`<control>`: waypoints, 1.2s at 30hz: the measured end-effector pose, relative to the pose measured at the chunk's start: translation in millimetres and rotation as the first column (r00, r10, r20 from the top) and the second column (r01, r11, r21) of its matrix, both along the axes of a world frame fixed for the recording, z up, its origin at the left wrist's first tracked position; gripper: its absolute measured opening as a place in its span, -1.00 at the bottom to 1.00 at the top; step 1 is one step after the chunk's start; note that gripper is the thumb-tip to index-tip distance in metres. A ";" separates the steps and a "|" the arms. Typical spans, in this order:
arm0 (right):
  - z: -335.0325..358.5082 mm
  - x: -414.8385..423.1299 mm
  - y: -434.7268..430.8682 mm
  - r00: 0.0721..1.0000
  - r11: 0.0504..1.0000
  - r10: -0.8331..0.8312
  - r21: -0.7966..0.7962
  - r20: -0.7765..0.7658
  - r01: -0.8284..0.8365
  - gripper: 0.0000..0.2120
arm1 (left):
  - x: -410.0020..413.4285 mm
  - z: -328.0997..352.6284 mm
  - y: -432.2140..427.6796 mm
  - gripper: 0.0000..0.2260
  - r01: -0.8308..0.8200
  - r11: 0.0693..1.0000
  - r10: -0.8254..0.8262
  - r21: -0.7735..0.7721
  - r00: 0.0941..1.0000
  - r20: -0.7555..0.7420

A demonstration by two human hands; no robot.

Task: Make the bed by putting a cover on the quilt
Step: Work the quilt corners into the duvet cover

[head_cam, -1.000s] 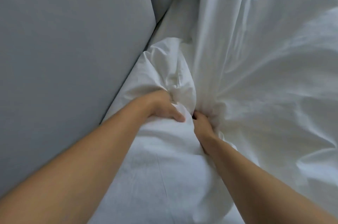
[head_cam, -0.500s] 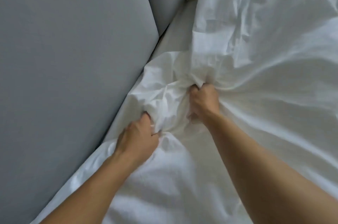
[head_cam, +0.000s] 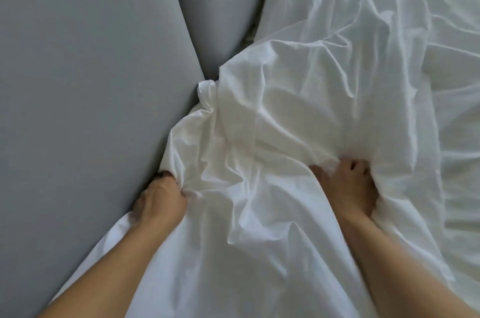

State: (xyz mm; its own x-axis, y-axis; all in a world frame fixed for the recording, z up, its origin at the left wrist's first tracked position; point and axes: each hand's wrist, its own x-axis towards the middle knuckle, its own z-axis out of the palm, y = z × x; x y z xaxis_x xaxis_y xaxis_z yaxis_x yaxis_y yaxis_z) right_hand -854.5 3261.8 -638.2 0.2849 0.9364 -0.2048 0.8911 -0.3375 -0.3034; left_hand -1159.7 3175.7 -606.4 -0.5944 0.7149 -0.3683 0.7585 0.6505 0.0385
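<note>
Much of the white cover, bunched between close fists half a second ago, now stretches out beside the grey panel, left hand clutching its edge there, right hand gripping a fold well apart, likely squaring a corner.

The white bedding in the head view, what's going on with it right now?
A person is handling the white cover with both bare hands. The left hand grips a bunch of it right against the grey padded panel, and the right hand holds another fold farther right. The fabric between them lies crumpled, not yet smoothed. Whether the quilt is inside cannot be told.
</note>
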 end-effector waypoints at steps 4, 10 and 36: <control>-12.9 30.3 1.5 0.977 0.992 0.084 -0.076 -0.198 -0.101 -0.75 | 25.6 -3.0 23.9 -0.55 -0.055 0.966 0.023 0.253 0.991 0.129; 22.2 92.4 18.1 0.998 0.986 0.027 0.167 -0.057 -0.017 -0.53 | -10.0 -39.3 32.4 -0.55 -0.037 0.999 0.037 0.005 0.997 0.062; 46.9 436.4 -287.0 0.785 0.757 -0.609 0.209 -0.114 0.619 -0.51 | 512.0 45.3 -98.8 -0.79 0.783 0.560 -0.828 0.269 0.542 0.146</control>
State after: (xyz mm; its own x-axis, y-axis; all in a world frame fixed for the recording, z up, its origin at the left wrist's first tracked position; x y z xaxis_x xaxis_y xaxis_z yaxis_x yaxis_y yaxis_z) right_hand -418.1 2974.8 -591.3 0.8112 0.5837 -0.0355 0.5030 -0.7274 -0.4667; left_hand -647.7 3076.9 -561.1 0.3505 0.9040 -0.2447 0.9087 -0.2650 0.3226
